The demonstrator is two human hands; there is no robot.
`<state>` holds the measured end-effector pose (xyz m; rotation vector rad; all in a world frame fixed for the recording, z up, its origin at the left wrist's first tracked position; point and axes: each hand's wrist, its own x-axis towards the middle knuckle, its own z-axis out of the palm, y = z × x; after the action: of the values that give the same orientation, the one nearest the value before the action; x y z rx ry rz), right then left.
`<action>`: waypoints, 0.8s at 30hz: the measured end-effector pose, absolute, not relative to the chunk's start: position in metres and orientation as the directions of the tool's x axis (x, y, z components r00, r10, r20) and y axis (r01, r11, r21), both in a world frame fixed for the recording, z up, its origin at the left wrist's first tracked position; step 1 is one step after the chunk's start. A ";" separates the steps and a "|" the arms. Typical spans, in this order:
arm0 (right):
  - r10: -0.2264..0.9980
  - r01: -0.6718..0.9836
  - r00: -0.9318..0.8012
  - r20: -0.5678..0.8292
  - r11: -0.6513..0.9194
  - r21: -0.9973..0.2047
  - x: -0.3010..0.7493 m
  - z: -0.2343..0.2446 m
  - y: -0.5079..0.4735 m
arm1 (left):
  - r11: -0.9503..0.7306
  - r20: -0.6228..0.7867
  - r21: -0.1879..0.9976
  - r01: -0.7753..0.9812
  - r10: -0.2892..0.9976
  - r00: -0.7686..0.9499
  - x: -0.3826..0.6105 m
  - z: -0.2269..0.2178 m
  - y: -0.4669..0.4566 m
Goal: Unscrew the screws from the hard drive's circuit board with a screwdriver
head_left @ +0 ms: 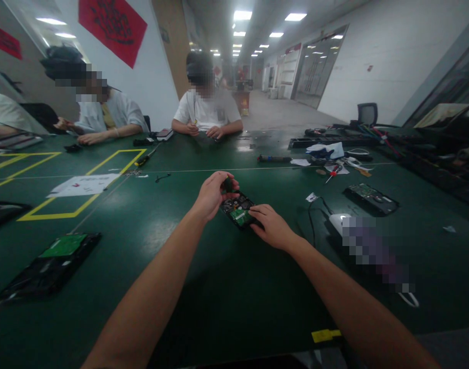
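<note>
An open black electronic device with a green circuit board inside lies on the table in front of me. Above its far left end, my left hand pinches a small dark green piece, apparently a little circuit board; the fingers partly cover it. At the device's right side, my right hand has its thumb and fingers closed on the edge. A similar black device with a green board rests at the left, and another opened device lies to the right.
A white-ended, partly blurred object with a cord lies right of my right hand. Farther off are a red screwdriver, a yellow-and-black screwdriver and a paper sheet. Several people sit across the green table.
</note>
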<state>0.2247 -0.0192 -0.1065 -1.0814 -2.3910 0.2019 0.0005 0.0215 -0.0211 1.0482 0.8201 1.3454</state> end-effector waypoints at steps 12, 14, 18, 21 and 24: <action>0.744 0.663 -0.551 0.377 0.665 -0.344 0.224 -0.104 -0.021 | -0.174 0.185 0.971 -0.164 0.982 0.050 0.001 -0.025 0.022; 0.742 0.664 -0.551 0.381 0.667 -0.339 0.224 -0.105 -0.021 | -0.215 0.217 0.975 -0.060 0.976 0.021 0.000 -0.024 0.022; 0.738 0.666 -0.550 0.391 0.670 -0.329 0.224 -0.108 -0.019 | -0.225 0.226 0.974 -0.022 0.973 0.053 -0.001 -0.020 0.019; 0.727 0.656 -0.553 0.406 0.681 -0.326 0.225 -0.109 -0.018 | -0.169 0.181 0.976 -0.136 0.980 0.082 0.000 -0.019 0.018; 0.722 0.654 -0.549 0.422 0.685 -0.321 0.225 -0.110 -0.018 | -0.088 0.121 0.960 -0.267 0.987 0.110 0.001 -0.019 0.017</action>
<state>0.2249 -0.0176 -0.1099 -1.0570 -2.3678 0.1696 0.0014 0.0169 -0.0188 1.1429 0.8706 1.3059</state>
